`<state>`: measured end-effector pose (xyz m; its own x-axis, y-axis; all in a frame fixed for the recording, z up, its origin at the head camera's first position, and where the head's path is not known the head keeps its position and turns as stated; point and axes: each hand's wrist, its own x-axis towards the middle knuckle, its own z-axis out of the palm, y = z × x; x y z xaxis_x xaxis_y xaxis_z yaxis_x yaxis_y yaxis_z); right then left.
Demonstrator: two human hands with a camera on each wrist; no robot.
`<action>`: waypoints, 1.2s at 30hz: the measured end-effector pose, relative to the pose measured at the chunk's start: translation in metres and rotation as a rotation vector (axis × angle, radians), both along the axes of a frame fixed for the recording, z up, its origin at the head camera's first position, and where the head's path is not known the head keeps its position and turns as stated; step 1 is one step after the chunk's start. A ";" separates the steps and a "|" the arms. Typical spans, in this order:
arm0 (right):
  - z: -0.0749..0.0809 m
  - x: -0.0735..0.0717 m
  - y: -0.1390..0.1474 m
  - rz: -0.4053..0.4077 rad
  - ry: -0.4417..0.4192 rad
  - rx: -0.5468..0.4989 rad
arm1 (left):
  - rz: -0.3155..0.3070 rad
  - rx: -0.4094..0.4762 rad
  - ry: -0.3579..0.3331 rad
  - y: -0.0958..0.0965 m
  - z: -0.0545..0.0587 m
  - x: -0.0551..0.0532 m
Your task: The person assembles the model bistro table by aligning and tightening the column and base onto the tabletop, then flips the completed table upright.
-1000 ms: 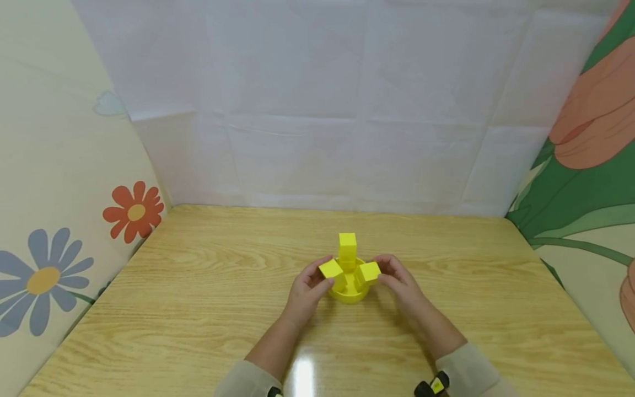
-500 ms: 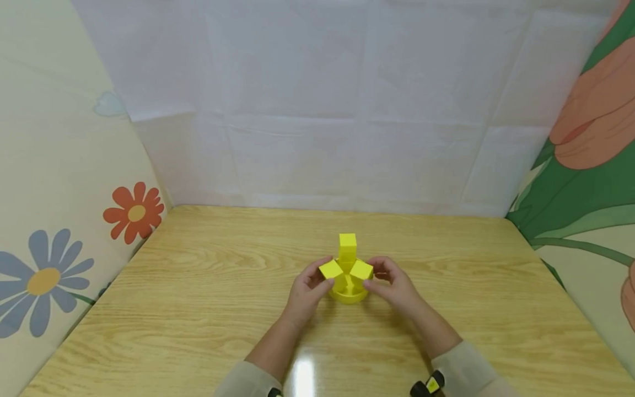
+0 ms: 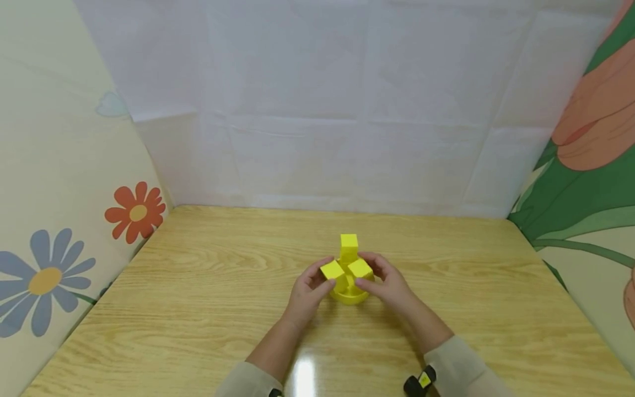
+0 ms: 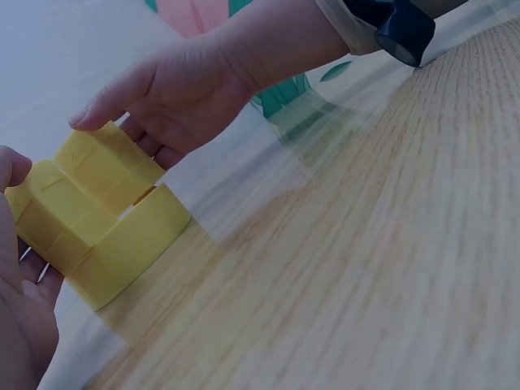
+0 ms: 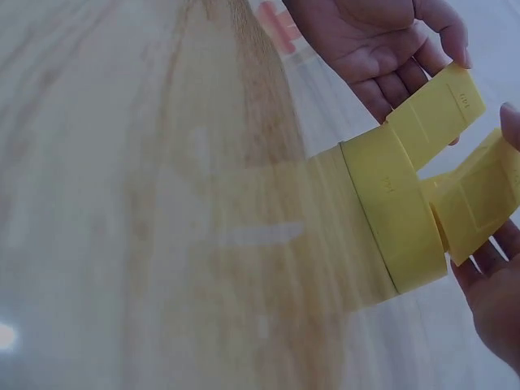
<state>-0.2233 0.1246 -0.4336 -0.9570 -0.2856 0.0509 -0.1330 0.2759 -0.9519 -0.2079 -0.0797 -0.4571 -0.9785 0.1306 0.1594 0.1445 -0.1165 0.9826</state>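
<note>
A round yellow base (image 3: 349,298) stands on the wooden table, with yellow square-ended blocks rising from it. The far block (image 3: 349,246) is upright, and no hand touches it. My left hand (image 3: 303,295) holds the left block (image 3: 333,270) between thumb and fingers. On the other side, my right hand (image 3: 394,286) holds the right block (image 3: 360,268) the same way, its thumb on the near side. In the right wrist view this right block (image 5: 475,199) leans outward at the base's rim (image 5: 394,215). How its lower end sits inside the base is hidden.
The wood-grained table (image 3: 198,309) stretches out around the base on all sides. A white sheet (image 3: 297,110) hangs along the back edge. Flower-patterned cloths stand at the left (image 3: 59,165) and right (image 3: 595,220).
My right hand has moved left, bringing the right block inward, nearer the left one. My left hand, the left block and the base have stayed almost still.
</note>
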 end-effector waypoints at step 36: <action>0.001 -0.011 -0.002 -0.120 0.011 0.077 | -0.005 0.000 0.001 -0.001 -0.001 -0.001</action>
